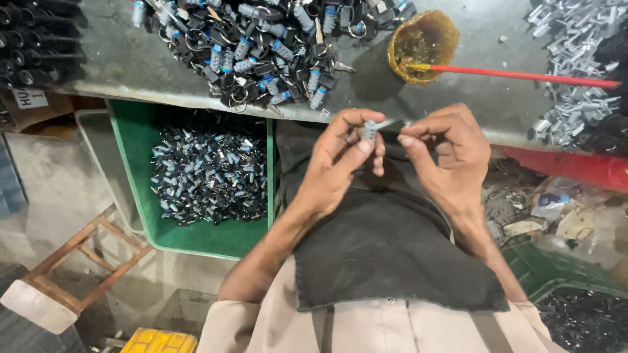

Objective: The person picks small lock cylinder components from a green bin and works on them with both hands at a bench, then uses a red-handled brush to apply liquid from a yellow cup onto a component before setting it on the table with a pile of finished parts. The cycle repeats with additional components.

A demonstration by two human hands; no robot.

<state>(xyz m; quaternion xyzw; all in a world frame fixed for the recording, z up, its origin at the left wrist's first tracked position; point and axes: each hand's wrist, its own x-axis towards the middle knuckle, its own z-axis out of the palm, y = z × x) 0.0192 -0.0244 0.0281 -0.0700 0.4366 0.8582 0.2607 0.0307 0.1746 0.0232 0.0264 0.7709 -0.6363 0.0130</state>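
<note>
My left hand pinches a small silvery lock cylinder between thumb and fingers, upright, just below the edge of the grey worktable. My right hand is close beside it on the right, its fingertips pinched together on something tiny that I cannot make out. Both hands hover over a dark cloth on my lap.
A heap of lock cylinders with keys and black fobs lies on the table. An amber cup holds a red stick. Silvery metal parts pile at right. A green bin of finished cylinders sits at lower left, beside a wooden stool.
</note>
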